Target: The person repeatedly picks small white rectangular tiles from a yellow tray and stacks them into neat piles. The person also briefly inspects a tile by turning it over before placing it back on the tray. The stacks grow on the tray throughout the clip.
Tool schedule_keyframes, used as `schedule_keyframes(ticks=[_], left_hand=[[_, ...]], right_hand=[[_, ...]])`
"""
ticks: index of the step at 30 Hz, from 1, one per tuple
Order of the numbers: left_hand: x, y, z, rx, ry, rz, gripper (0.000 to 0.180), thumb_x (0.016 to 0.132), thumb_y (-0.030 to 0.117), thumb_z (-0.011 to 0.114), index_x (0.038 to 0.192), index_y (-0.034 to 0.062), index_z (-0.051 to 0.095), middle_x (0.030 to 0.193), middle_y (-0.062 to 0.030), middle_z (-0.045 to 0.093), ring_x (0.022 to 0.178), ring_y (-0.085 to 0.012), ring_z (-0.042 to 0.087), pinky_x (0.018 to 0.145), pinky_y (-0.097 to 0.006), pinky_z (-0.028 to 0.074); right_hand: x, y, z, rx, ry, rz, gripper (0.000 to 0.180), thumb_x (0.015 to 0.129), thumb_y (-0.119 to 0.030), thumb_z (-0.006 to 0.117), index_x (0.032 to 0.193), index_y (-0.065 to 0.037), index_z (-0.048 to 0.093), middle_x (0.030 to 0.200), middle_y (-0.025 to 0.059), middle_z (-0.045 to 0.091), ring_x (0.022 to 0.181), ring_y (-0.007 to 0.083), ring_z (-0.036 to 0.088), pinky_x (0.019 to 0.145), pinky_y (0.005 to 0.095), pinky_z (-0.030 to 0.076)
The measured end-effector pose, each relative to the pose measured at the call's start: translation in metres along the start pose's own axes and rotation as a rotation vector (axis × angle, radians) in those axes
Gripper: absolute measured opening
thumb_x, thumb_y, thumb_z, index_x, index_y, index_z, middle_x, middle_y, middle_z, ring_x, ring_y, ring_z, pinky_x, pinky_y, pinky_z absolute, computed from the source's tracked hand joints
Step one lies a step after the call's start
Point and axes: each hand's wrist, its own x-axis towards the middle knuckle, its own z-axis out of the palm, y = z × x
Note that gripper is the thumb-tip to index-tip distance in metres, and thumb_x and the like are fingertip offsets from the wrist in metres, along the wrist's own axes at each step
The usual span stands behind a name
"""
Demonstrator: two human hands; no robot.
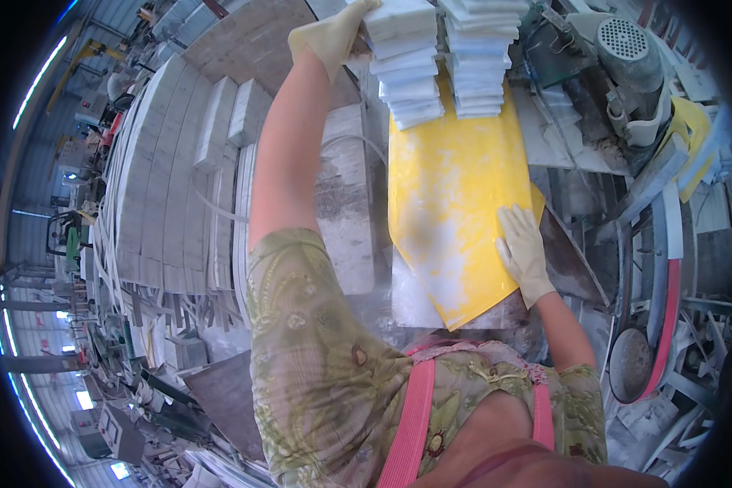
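My left hand (327, 39), in a cream glove, reaches far forward to the left side of a stack of white marble tiles (407, 61). Its fingertips meet the top tile's corner at the picture's upper edge, where the fingers are too hidden to show a grip. Beside it rises a second stack of tiles (481, 57). Both stacks rest on the far part of a yellow sheet (455, 187), smeared with white dust. My right hand (525, 254), gloved too, lies flat on the sheet's right edge, fingers stretched out and holding nothing.
Thick grey-white slabs (159, 175) stand in a row at the left. A dusty motor (624, 41) sits at the far right, above a round wheel with a red rim (631, 363). Nearer, a pale board (415, 297) shows under the sheet. Machinery and scraps crowd both sides.
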Motion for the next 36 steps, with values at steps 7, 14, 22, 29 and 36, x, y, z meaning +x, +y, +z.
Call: schedule_keyframes(ticks=[7,14,22,29,36], left_hand=[[0.002,0.019,0.015,0.576,0.199,0.084,0.06,0.087,0.046,0.067,0.129,0.0029,0.06,0.116,-0.0192,0.067,0.104,-0.0321,0.067,0.089,-0.041,0.054],[0.008,0.015,0.016,0.643,0.185,0.037,0.058,0.094,0.046,0.055,0.131,0.0014,0.059,0.118,-0.0214,0.066,0.106,-0.0329,0.065,0.09,-0.042,0.052],[-0.029,0.031,0.018,0.469,0.284,0.001,0.053,0.102,0.044,0.044,0.131,0.0021,0.058,0.119,-0.0215,0.064,0.106,-0.0314,0.062,0.089,-0.042,0.05],[-0.176,-0.091,-0.004,0.316,0.629,0.318,0.037,0.102,0.033,0.049,0.124,0.0064,0.061,0.11,-0.011,0.063,0.099,-0.0213,0.058,0.089,-0.038,0.046],[-0.404,-0.352,-0.025,0.702,0.793,-0.372,0.029,0.085,0.028,0.06,0.094,0.0032,0.073,0.092,-0.0075,0.073,0.085,-0.0182,0.069,0.074,-0.033,0.051]], right_hand=[[0.0,-0.002,-0.003,-0.001,0.02,-0.012,0.055,0.088,-0.017,0.061,0.138,0.003,0.051,0.139,0.0196,0.056,0.135,0.0377,0.046,0.12,0.0502,0.028],[-0.001,-0.001,-0.002,0.008,0.014,-0.02,0.054,0.088,-0.016,0.06,0.137,0.004,0.051,0.138,0.02,0.056,0.134,0.0387,0.045,0.118,0.05,0.03],[-0.002,0.003,0.004,-0.007,0.03,-0.035,0.052,0.089,-0.018,0.059,0.135,0.004,0.053,0.137,0.0219,0.056,0.132,0.0399,0.047,0.118,0.0505,0.03],[-0.005,0.02,0.024,-0.129,0.065,-0.082,0.051,0.092,-0.023,0.058,0.139,-0.002,0.055,0.137,0.0207,0.058,0.131,0.038,0.05,0.117,0.0462,0.032],[-0.005,0.026,0.031,-0.208,0.031,-0.147,0.051,0.098,-0.03,0.052,0.143,-0.005,0.052,0.142,0.0167,0.057,0.135,0.0339,0.048,0.117,0.0438,0.032]])
